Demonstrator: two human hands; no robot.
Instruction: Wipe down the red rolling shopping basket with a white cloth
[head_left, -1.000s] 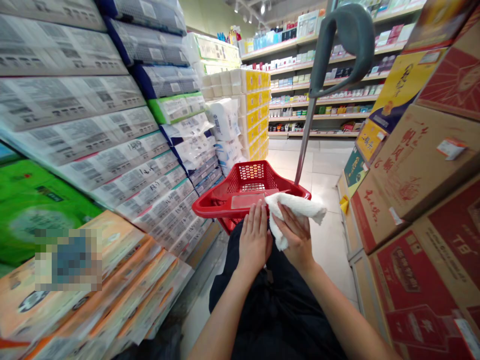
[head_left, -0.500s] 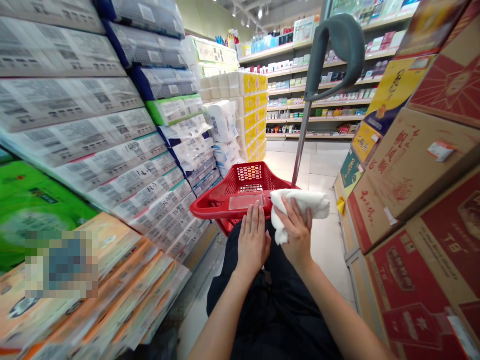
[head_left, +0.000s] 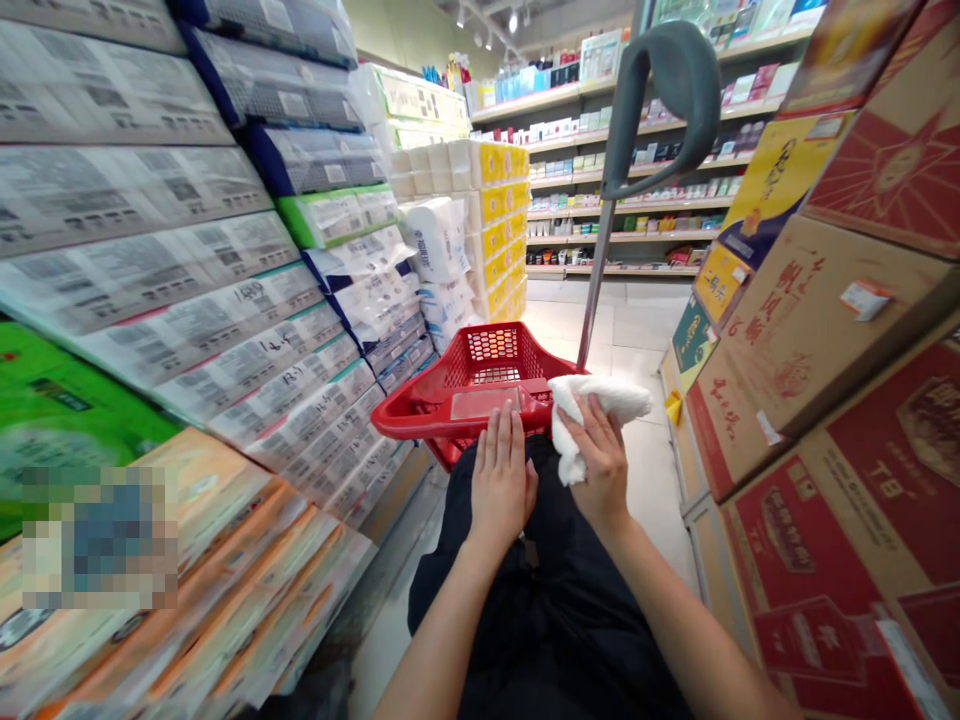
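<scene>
A red plastic shopping basket (head_left: 420,412) with perforated walls stands in front of my knees. Its long metal pole (head_left: 596,285) rises at the right to a grey loop handle (head_left: 628,130). My left hand (head_left: 501,465) lies flat, fingers stretched out, with the fingertips at the near rim of the basket. In my right hand (head_left: 602,470) is a white cloth (head_left: 568,425), pressed against the rim's right corner. Part of the cloth sticks out past the fingers to the right. The basket's inside shows only in part.
Stacked tissue packs (head_left: 247,320) wall the left side, with orange packs (head_left: 225,570) lower down. Cardboard cartons (head_left: 810,330) are piled close on the right. Yellow-and-white packs (head_left: 499,225) stand beyond the basket, and stocked shelves (head_left: 570,270) line the back. Pale floor tiles (head_left: 637,340) run between.
My right hand and the cloth have shifted slightly along the rim's right corner, and the cloth is bunched differently. The left hand stays flat by the rim. The whole view has moved a little.
</scene>
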